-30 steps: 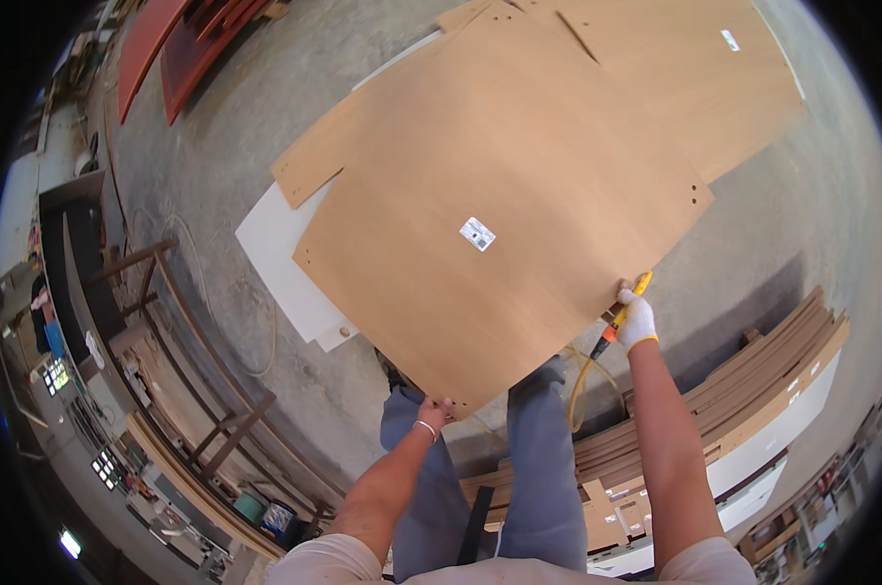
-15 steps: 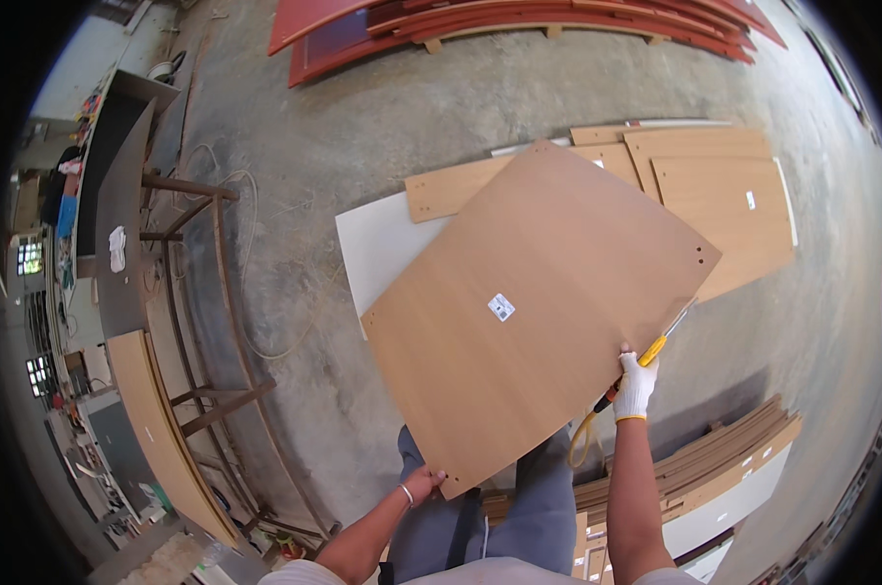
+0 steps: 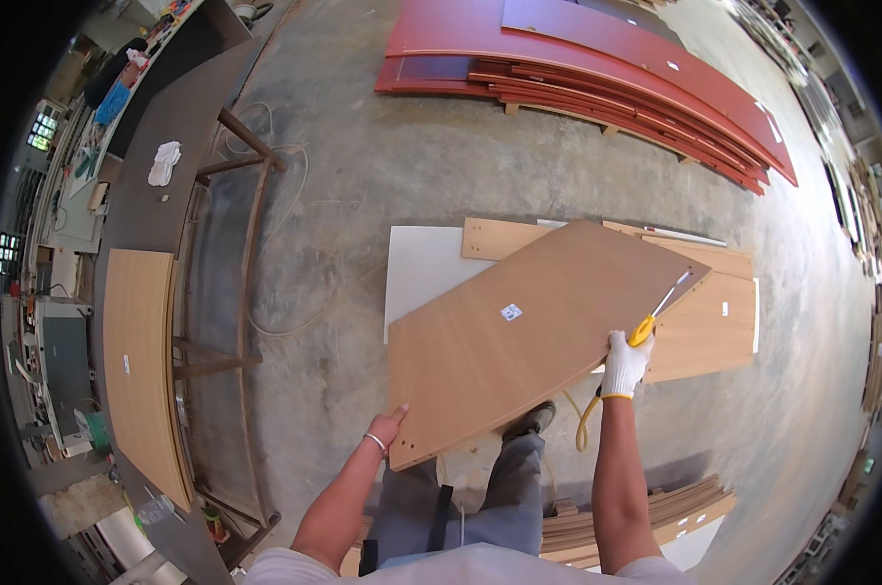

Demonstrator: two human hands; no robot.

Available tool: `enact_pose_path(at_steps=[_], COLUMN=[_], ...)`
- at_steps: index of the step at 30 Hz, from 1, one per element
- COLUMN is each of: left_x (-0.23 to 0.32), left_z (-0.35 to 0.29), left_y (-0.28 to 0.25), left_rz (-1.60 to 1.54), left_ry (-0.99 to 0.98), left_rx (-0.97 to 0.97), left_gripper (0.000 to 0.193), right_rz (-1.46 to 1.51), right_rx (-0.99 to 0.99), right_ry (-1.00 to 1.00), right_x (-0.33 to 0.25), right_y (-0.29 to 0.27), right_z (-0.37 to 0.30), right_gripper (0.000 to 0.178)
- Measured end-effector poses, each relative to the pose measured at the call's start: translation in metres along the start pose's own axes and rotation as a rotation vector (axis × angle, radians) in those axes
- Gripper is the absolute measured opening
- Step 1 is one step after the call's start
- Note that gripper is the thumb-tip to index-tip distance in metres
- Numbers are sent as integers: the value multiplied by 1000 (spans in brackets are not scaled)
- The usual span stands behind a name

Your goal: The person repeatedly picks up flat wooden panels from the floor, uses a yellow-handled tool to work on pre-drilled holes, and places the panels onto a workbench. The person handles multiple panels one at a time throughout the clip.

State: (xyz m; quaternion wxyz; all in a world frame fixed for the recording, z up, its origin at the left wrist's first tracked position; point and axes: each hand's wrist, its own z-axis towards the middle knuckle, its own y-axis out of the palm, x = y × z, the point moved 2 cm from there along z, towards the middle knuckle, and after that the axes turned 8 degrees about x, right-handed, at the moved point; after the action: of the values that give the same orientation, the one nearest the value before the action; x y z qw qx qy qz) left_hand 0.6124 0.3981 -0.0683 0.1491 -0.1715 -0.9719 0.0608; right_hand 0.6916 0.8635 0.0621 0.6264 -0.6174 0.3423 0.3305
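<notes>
A large wood-coloured panel (image 3: 519,361) with a small white label and drilled holes near its corners is held tilted in front of me. My left hand (image 3: 387,429), bare with a white band at the wrist, grips its near left corner, thumb on top. In a white knitted glove, my right hand (image 3: 626,366) holds the panel's right edge. The same hand also grips a yellow air blow gun (image 3: 643,330), whose slim metal nozzle points over the panel's far right corner. A yellow hose (image 3: 584,429) loops below this hand.
Beyond the panel, wood-coloured boards (image 3: 699,336) and a white board (image 3: 421,268) lie on the floor. Red panels (image 3: 597,78) are stacked farther back. On the left stands a bench (image 3: 158,127) with a white cloth and boards (image 3: 134,361). More boards (image 3: 646,522) lie near my legs.
The panel has turned and now tilts more, its face looking narrower. My left hand has moved up and left, and the view has swung so the red stack shows more fully.
</notes>
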Motion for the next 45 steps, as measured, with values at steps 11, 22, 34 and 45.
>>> enact_pose_path(at_steps=[11, 22, 34, 45], left_x=[-4, -41, 134, 198], left_z=[-59, -38, -248, -412], left_y=[-6, 18, -11, 93], left_rz=[114, -290, -584, -175], left_ry=[19, -234, 288, 927], left_rx=[-16, -268, -224, 35], left_gripper=[60, 46, 26, 23], right_rz=[-395, -377, 255, 702], right_rx=[63, 43, 176, -83], right_ry=[-67, 4, 378, 1039], right_x=[-66, -56, -8, 115], right_y=[-26, -38, -128, -90], right_z=[-10, 13, 25, -45], right_gripper=[42, 43, 24, 18])
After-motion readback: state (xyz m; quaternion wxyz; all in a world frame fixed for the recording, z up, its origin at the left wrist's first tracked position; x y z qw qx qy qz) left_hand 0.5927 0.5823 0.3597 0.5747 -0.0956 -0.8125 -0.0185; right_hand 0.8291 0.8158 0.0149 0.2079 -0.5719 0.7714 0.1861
